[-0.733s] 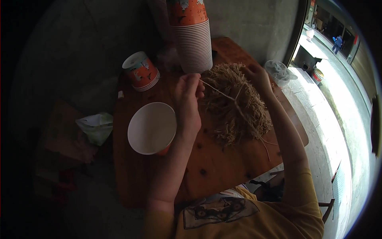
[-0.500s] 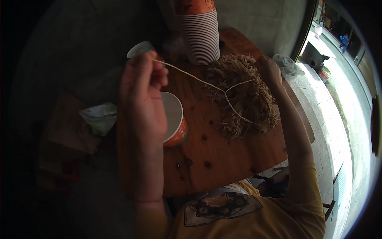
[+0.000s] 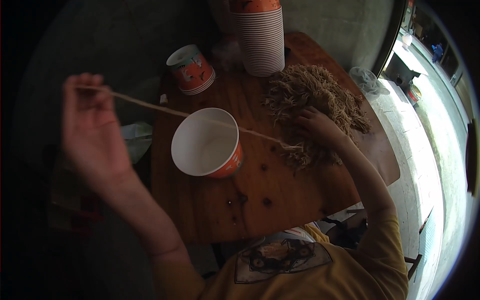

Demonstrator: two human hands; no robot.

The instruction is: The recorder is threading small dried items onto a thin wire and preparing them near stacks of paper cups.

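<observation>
My left hand (image 3: 95, 125) is raised off the table's left side, its fingers closed on the end of a thin tan string (image 3: 165, 109). Taut, the string runs right across the mouth of a white-lined orange paper bucket (image 3: 207, 142) and down to the lower-left edge of a shaggy bundle of tan strings (image 3: 325, 92). On that bundle lies my right hand (image 3: 320, 127), fingers bent into the strands; their tips are partly hidden. The bucket stands upright between my hands, and neither touches it.
A tall stack of paper buckets (image 3: 260, 42) stands at the back of the wooden table (image 3: 270, 200). Left of it is a short upside-down stack of orange cups (image 3: 192, 70). A clear plastic bag (image 3: 368, 82) sits by the right edge; a pale packet (image 3: 137, 137) lies beyond the left edge.
My left hand has moved left, drawing the string out straight where it was forked over the bundle. My right hand has come down from the bundle's far right edge onto its near side.
</observation>
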